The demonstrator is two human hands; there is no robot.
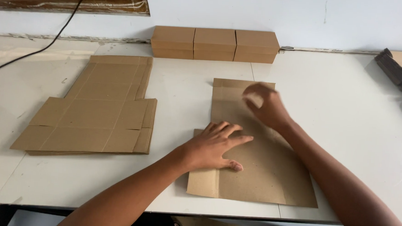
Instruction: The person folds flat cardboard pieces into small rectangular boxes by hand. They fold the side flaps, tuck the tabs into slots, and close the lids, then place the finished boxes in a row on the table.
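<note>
From the head camera, a flat cardboard sheet [257, 175] lay on the white tabletop [348, 111], its near edge just short of the tabletop's front edge. The left hand [213, 148] pressed flat on the sheet's left part, fingers spread, its grip open and holding nothing. The right hand [265, 105] hovered over the sheet's far end, near its top fold; it was blurred, so whether its grip was open or closed could not be told.

Bare tabletop lay open to the right of the sheet, and a clear strip ran between the sheet and the stack of flat cardboard [96, 107] on the left. Three closed boxes [214, 44] stood in a row touching each other against the wall, well apart from the sheet's far edge.

A black cable [34, 51] crossed the far left corner and ran out of view. A dark bundle [398, 70] at the right edge was cut off and hard to make out. Both forearms hid parts of the sheet.
</note>
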